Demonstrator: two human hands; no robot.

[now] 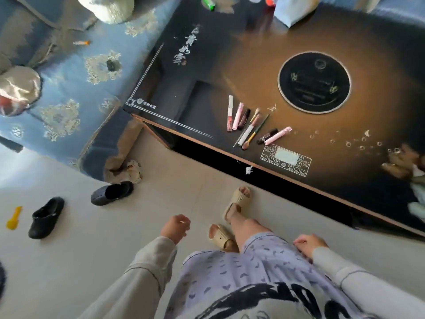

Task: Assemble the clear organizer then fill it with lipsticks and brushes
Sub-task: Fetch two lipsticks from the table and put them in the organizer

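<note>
1. Pink, clear and dark plastic, that's the lipsticks [237, 116]. Three lie side by side near the front edge of the table [230, 72]. A dark tube [267, 135] and a pink tube [277, 135] lie just right of the brushes, near the printed control panel [285, 160].
2. Brushes [250, 128] are bunched between those two lots, overlapping each other.
3. Clear organizer: I can't spot it anywhere. It could be out of shot or just lost against the glossy top, I honestly can't tell.
4. Handling guess: the lipsticks look light, stiff and smooth. They're round, so they'd probably roll on that slick surface. I'd pinch each one around the middle of the barrel and not by the cap, since a cap could pull off.
5. The brushes look lighter again, with thin stiff handles and soft tips. Take them by the handle and keep fingers off the bristles. They overlap, so lifting one may drag its neighbours along.
6. Left hand [176, 227] hangs over the floor with a loose grip, fingers half curled round nothing. Right hand [308, 246] sits against the patterned shorts [253, 268], its grip just as loose, with nothing in it that I can see. Both are well apart from the table.
</note>
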